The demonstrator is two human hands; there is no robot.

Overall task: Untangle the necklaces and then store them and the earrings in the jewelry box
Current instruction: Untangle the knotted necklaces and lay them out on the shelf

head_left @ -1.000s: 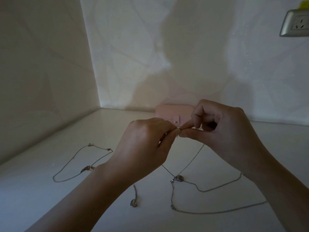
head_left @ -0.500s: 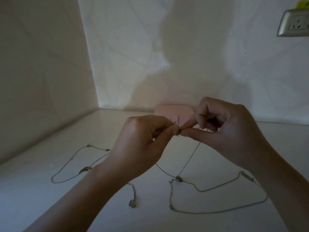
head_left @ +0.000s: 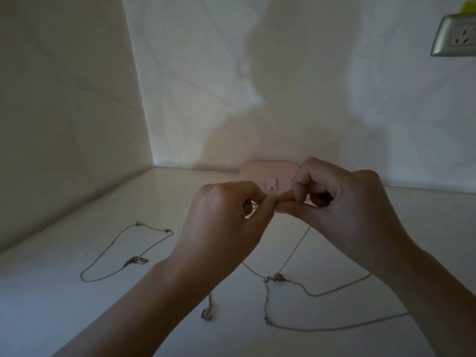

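Both hands are raised over the middle of the desk [head_left: 51, 292], fingertips meeting.

- **Left hand** [head_left: 226, 222]: thumb and forefinger pinch a thin silver chain [head_left: 296, 249], other fingers curled in.
- **Right hand** [head_left: 342, 210]: thumb and forefinger pinch the same chain right beside the left pinch, rest of the fingers curled. A tiny bit of chain shows inside the curl.
- Whether it's a knot or a clasp between the fingertips is too small to tell.

The silver chain drops slanting from the right hand down to the desk and meets a small pendant [head_left: 278, 276] front of centre. A second strand comes in to that pendant from under the left wrist. From there one strand curves right and passes under the right forearm. Another runs toward the front edge to a small bead [head_left: 268, 321], then continues right as a long chain [head_left: 334, 328]. Cannot tell if these strands are one necklace or two.

A heart pendant [head_left: 206, 314] on a short visible bit of chain lies just beside the left forearm, near the front edge.

A loop necklace [head_left: 113, 249] lies flat on the left part of the desk, apart from the other strands, with its leaf-like pendant [head_left: 136, 260] on the loop's near side.

The pink jewelry box [head_left: 260, 173] is closed with its snap tab [head_left: 271, 185] fastened. It sits at the back edge against the wall, partly hidden behind the hands.

A wall socket [head_left: 456, 38] is high on the back wall, right side.
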